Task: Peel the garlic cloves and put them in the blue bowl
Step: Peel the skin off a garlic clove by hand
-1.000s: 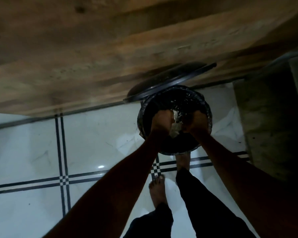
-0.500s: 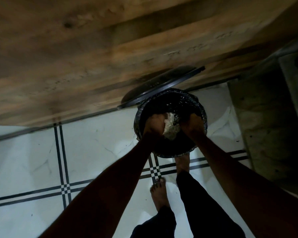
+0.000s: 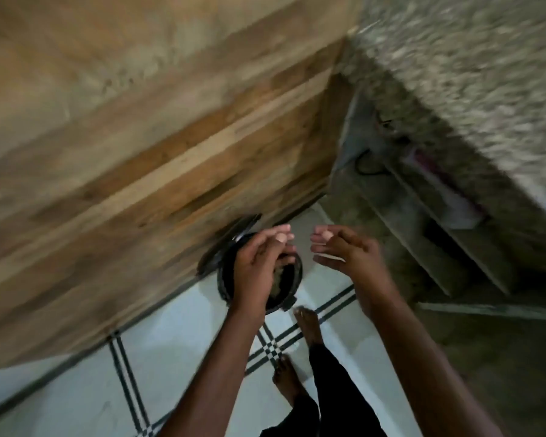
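Note:
A small black waste bin (image 3: pixel 289 293) with a dark liner stands on the floor against a wooden cabinet. Pale garlic skins (image 3: pixel 278 274) lie inside it. My left hand (image 3: pixel 259 266) hovers above the bin with relaxed fingers and holds nothing. My right hand (image 3: pixel 341 250) is raised to the right of the bin, fingers straight and spread, also holding nothing. Neither garlic cloves nor the blue bowl are in view. The frame is blurred by head motion.
The bin's lid (image 3: pixel 227 244) stands tipped up against the wooden cabinet (image 3: pixel 139 152). A speckled stone counter (image 3: pixel 470 74) with shelves (image 3: pixel 438 241) beneath it is at the right. My bare feet (image 3: pixel 309 323) stand on white tiles with black lines (image 3: pixel 123 373).
Both hands held a clump of garlic skins low in the bin; now they are lifted, apart and without the skins, which lie in the bin. The view has swung right toward the counter.

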Action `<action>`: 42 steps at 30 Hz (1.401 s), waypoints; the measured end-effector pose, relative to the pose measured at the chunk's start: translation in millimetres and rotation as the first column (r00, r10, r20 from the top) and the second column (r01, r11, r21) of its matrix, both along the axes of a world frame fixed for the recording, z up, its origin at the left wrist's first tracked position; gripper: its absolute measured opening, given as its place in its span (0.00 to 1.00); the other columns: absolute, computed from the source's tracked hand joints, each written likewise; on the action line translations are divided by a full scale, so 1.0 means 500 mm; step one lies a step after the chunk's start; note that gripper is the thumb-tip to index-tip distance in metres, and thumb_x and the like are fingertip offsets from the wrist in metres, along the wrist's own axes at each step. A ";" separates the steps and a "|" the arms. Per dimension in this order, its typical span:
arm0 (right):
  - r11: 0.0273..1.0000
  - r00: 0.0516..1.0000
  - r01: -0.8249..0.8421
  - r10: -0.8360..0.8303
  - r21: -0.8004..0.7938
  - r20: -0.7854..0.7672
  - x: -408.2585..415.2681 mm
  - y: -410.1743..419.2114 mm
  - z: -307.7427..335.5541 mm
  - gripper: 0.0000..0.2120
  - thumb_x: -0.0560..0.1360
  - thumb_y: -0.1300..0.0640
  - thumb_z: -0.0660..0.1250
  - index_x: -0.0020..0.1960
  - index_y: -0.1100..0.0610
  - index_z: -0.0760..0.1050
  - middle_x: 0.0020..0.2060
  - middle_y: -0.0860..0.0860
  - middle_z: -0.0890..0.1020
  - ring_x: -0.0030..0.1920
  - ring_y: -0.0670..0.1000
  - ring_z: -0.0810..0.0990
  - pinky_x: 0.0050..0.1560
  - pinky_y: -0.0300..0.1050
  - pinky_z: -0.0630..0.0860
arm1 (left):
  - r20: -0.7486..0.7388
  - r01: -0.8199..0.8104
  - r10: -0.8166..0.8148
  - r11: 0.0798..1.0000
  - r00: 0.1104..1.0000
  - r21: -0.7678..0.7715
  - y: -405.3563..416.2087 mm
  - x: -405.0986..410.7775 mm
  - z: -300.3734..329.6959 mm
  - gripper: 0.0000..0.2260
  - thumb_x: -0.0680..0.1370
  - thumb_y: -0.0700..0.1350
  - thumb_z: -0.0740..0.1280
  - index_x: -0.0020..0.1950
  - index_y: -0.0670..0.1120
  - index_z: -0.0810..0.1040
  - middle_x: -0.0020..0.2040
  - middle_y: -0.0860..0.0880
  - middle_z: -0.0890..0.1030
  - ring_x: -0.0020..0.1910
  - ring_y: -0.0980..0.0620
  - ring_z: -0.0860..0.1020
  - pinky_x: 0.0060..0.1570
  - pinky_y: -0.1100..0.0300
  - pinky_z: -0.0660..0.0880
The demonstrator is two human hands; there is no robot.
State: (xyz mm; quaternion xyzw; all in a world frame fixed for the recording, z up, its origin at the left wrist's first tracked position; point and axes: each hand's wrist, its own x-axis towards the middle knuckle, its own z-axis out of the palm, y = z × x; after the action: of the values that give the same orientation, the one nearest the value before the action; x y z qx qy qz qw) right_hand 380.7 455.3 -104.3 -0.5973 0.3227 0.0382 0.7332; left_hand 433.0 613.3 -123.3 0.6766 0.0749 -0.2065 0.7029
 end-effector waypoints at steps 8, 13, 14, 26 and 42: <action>0.936 0.924 0.346 -0.352 0.066 0.151 -0.346 -0.251 0.303 0.09 0.82 0.60 0.65 0.56 0.63 0.82 0.48 0.59 0.87 0.47 0.56 0.85 0.48 0.45 0.83 | 0.046 0.363 -0.361 0.913 0.931 -0.185 -0.304 -0.226 0.304 0.12 0.85 0.41 0.61 0.57 0.41 0.84 0.49 0.43 0.86 0.44 0.50 0.84 0.44 0.61 0.81; 0.846 0.824 0.529 -0.532 0.072 0.196 -0.631 -0.424 0.386 0.08 0.81 0.62 0.64 0.54 0.63 0.82 0.47 0.60 0.86 0.44 0.55 0.84 0.48 0.46 0.81 | 0.062 0.579 -0.586 0.770 0.808 -0.269 -0.524 -0.452 0.397 0.11 0.84 0.43 0.62 0.56 0.41 0.83 0.49 0.41 0.85 0.43 0.48 0.83 0.44 0.60 0.80; 0.834 0.814 0.551 -0.545 0.032 0.202 -0.702 -0.465 0.401 0.09 0.81 0.61 0.64 0.54 0.63 0.81 0.48 0.61 0.86 0.45 0.55 0.84 0.48 0.46 0.82 | 0.061 0.608 -0.618 0.746 0.784 -0.272 -0.575 -0.511 0.410 0.11 0.84 0.43 0.62 0.55 0.40 0.83 0.49 0.40 0.85 0.43 0.48 0.83 0.44 0.60 0.80; 0.654 0.748 0.628 -0.657 -0.423 0.096 -1.192 -0.858 0.318 0.05 0.79 0.56 0.69 0.48 0.51 0.84 0.41 0.53 0.87 0.42 0.54 0.86 0.45 0.53 0.83 | 0.154 0.799 -0.794 0.600 0.588 0.042 -1.062 -0.933 0.288 0.09 0.81 0.47 0.67 0.49 0.47 0.87 0.43 0.48 0.87 0.42 0.51 0.84 0.46 0.54 0.80; 0.391 0.740 0.076 -0.639 -0.917 -0.211 -1.223 -1.122 0.164 0.06 0.76 0.54 0.74 0.48 0.54 0.80 0.44 0.53 0.82 0.43 0.56 0.80 0.38 0.44 0.67 | 0.437 0.284 -0.871 0.370 -0.224 0.884 -1.158 -1.048 0.087 0.23 0.82 0.51 0.63 0.75 0.43 0.72 0.73 0.42 0.73 0.71 0.43 0.69 0.69 0.46 0.68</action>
State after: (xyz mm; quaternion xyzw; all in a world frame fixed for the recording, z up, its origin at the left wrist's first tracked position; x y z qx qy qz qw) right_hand -231.0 -105.7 -22.5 -0.7539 0.6138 -0.1320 0.1938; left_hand -91.3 34.4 -79.6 0.7212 -0.6679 -0.0501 0.1768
